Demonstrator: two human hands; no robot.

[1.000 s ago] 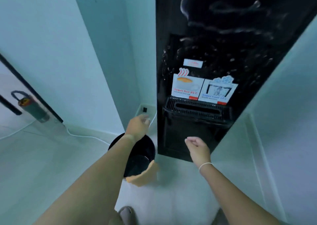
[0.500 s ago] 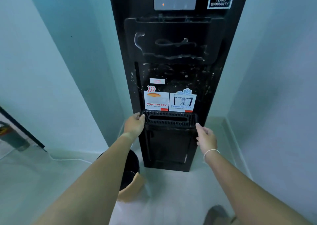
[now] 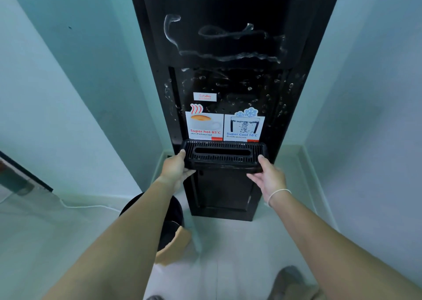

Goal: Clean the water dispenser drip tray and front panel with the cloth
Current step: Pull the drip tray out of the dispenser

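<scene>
A tall black water dispenser (image 3: 228, 37) stands against the wall, its front panel smeared with white streaks and droplets. Two stickers, "Super hot 85°C" (image 3: 204, 126) and "Super Cool 10°C" (image 3: 243, 127), sit just above the black slotted drip tray (image 3: 225, 154). My left hand (image 3: 175, 170) grips the tray's left end, thumb on top and fingers underneath. My right hand (image 3: 268, 177) holds the tray's right end the same way. No cloth is in view.
A black bin (image 3: 170, 222) with a tan piece leaning on its rim (image 3: 177, 246) stands on the floor left of the dispenser. A white cable (image 3: 86, 206) runs along the left wall's base. Pale walls close in on both sides. My feet (image 3: 290, 279) show at the bottom.
Both hands rose from near the bin and lower cabinet to the drip tray and closed on its two ends. The view tilted up onto the dispenser front.
</scene>
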